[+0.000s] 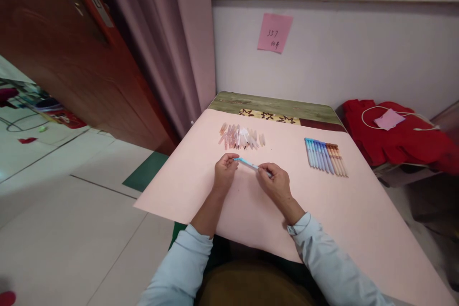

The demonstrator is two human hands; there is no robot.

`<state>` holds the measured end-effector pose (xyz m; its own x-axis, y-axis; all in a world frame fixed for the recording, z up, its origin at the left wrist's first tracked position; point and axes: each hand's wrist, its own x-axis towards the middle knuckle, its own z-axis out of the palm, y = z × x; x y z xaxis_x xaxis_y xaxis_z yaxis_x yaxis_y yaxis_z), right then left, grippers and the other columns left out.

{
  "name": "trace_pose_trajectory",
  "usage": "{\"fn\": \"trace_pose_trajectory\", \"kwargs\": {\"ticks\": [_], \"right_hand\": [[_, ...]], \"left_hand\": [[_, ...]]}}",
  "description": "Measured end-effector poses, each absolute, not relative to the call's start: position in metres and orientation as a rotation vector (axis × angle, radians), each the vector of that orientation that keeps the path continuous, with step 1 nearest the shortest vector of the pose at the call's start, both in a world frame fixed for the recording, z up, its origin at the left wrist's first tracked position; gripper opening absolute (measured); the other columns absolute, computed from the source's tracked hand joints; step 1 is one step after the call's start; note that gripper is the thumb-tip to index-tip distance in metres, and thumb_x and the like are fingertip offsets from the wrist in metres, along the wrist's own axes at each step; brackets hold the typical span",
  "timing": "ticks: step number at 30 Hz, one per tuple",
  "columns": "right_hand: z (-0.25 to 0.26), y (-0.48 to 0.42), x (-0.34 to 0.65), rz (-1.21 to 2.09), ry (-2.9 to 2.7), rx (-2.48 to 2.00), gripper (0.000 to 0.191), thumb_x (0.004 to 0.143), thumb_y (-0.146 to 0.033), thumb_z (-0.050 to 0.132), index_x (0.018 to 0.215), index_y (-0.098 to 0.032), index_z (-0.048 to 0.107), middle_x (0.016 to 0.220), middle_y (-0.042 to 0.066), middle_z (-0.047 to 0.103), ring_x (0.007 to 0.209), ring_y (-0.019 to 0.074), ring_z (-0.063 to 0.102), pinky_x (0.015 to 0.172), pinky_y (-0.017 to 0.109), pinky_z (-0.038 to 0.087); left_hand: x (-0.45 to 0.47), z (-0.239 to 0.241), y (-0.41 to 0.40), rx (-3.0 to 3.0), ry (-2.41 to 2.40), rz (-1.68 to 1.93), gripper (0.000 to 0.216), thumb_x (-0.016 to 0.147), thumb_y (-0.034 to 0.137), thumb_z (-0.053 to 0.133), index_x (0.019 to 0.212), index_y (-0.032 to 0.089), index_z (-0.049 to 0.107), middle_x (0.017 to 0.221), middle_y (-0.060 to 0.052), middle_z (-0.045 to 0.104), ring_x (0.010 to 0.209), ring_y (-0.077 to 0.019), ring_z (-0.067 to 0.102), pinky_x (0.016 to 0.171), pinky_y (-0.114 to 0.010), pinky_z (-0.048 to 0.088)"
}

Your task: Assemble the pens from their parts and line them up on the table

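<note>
A light blue pen [246, 163] is held between both hands over the pink sheet [340, 210] that covers the table. My left hand [224, 172] pinches its left end with the fingers curled. My right hand [276, 182] grips its right end, fingers closed. Just beyond the hands lies a loose pile of pink and clear pen parts [241, 136]. To the right a tidy row of blue and orange pens [325, 156] lies side by side.
The table's green and patterned edge [272, 104] meets the wall, which bears a pink note [274, 32]. A red cloth with a white cable [396, 131] lies on a seat at right. A curtain and a brown door stand at left.
</note>
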<state>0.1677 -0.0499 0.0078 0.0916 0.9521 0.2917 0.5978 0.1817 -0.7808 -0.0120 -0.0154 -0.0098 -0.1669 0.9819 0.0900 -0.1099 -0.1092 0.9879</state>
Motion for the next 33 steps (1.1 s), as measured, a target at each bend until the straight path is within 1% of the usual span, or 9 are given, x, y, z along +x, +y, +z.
{"fn": "trace_pose_trajectory", "kwargs": {"ticks": [5, 7, 9, 11, 14, 19, 25, 29, 33], "right_hand": [[0.0078, -0.0504, 0.168, 0.526, -1.627, -1.512, 0.022, 0.081, -0.032, 0.054, 0.08, -0.021, 0.072, 0.075, 0.002, 0.067, 0.067, 0.0155, 0.059, 0.06, 0.024, 0.041], [0.0059, -0.0503, 0.1677, 0.525, -1.649, -1.499, 0.021, 0.081, -0.033, 0.055, 0.081, -0.021, 0.072, 0.075, 0.002, 0.067, 0.067, 0.0154, 0.058, 0.06, 0.024, 0.041], [0.0036, -0.0503, 0.1674, 0.525, -1.671, -1.491, 0.021, 0.082, -0.034, 0.055, 0.082, -0.021, 0.072, 0.075, 0.001, 0.068, 0.066, 0.0153, 0.058, 0.06, 0.023, 0.042], [0.0019, -0.0504, 0.1672, 0.521, -1.688, -1.491, 0.022, 0.083, -0.035, 0.056, 0.085, -0.022, 0.073, 0.076, 0.002, 0.069, 0.067, 0.0155, 0.059, 0.061, 0.024, 0.042], [0.0012, -0.0513, 0.1674, 0.509, -1.748, -1.509, 0.022, 0.084, -0.038, 0.058, 0.088, -0.024, 0.074, 0.075, 0.001, 0.07, 0.066, 0.0157, 0.06, 0.061, 0.024, 0.042], [0.002, -0.0527, 0.1676, 0.501, -1.795, -1.542, 0.019, 0.082, -0.04, 0.063, 0.088, -0.025, 0.073, 0.068, -0.001, 0.069, 0.063, 0.0148, 0.06, 0.058, 0.023, 0.04], [0.0019, -0.0519, 0.1668, 0.501, -1.753, -1.515, 0.017, 0.082, -0.038, 0.064, 0.084, -0.023, 0.071, 0.064, -0.003, 0.066, 0.058, 0.0127, 0.059, 0.058, 0.023, 0.041], [0.0025, -0.0511, 0.1643, 0.423, -1.661, -1.482, 0.018, 0.082, -0.038, 0.065, 0.083, -0.023, 0.073, 0.079, 0.001, 0.069, 0.067, 0.014, 0.061, 0.061, 0.024, 0.043], [0.0051, -0.0496, 0.1625, 0.449, -1.54, -1.462, 0.021, 0.084, -0.04, 0.063, 0.086, -0.023, 0.075, 0.08, 0.002, 0.069, 0.069, 0.0145, 0.061, 0.064, 0.024, 0.045]], "left_hand": [[-0.0127, -0.0105, -0.0164, 1.15, 1.219, 1.444, 0.021, 0.075, 0.022, 0.063, 0.094, 0.015, 0.068, 0.077, -0.001, 0.065, 0.06, -0.0099, 0.053, 0.059, -0.022, 0.043], [-0.0125, -0.0103, -0.0163, 1.183, 1.213, 1.455, 0.022, 0.076, 0.022, 0.062, 0.097, 0.016, 0.067, 0.085, -0.004, 0.069, 0.069, -0.0124, 0.059, 0.066, -0.025, 0.047], [-0.0119, -0.0099, -0.0161, 1.215, 1.176, 1.488, 0.027, 0.077, 0.022, 0.063, 0.103, 0.016, 0.065, 0.097, -0.008, 0.071, 0.085, -0.0163, 0.065, 0.078, -0.029, 0.049], [-0.0113, -0.0093, -0.016, 1.229, 1.134, 1.523, 0.035, 0.079, 0.022, 0.063, 0.113, 0.017, 0.059, 0.108, -0.01, 0.07, 0.101, -0.0196, 0.065, 0.09, -0.034, 0.048], [-0.0114, -0.0088, -0.0165, 1.249, 1.101, 1.538, 0.04, 0.082, 0.02, 0.057, 0.121, 0.018, 0.052, 0.116, -0.013, 0.069, 0.108, -0.0205, 0.063, 0.096, -0.038, 0.046], [-0.0127, -0.0078, -0.0184, 1.377, 1.069, 1.519, 0.041, 0.084, 0.016, 0.049, 0.125, 0.019, 0.048, 0.127, -0.013, 0.064, 0.106, -0.02, 0.062, 0.1, -0.041, 0.043], [-0.0107, -0.0048, -0.0207, 1.504, 1.006, 1.457, 0.049, 0.085, 0.014, 0.043, 0.134, 0.019, 0.042, 0.139, -0.014, 0.055, 0.127, -0.0238, 0.051, 0.106, -0.045, 0.035], [-0.0103, -0.0025, -0.0222, 1.585, 0.989, 1.434, 0.066, 0.085, 0.014, 0.044, 0.148, 0.021, 0.027, 0.148, -0.015, 0.046, 0.137, -0.0252, 0.041, 0.11, -0.045, 0.03], [-0.0124, -0.0023, -0.0208, 1.636, 1.008, 1.476, 0.078, 0.085, 0.017, 0.049, 0.154, 0.023, 0.013, 0.156, -0.015, 0.033, 0.14, -0.0259, 0.037, 0.112, -0.044, 0.029]]}}
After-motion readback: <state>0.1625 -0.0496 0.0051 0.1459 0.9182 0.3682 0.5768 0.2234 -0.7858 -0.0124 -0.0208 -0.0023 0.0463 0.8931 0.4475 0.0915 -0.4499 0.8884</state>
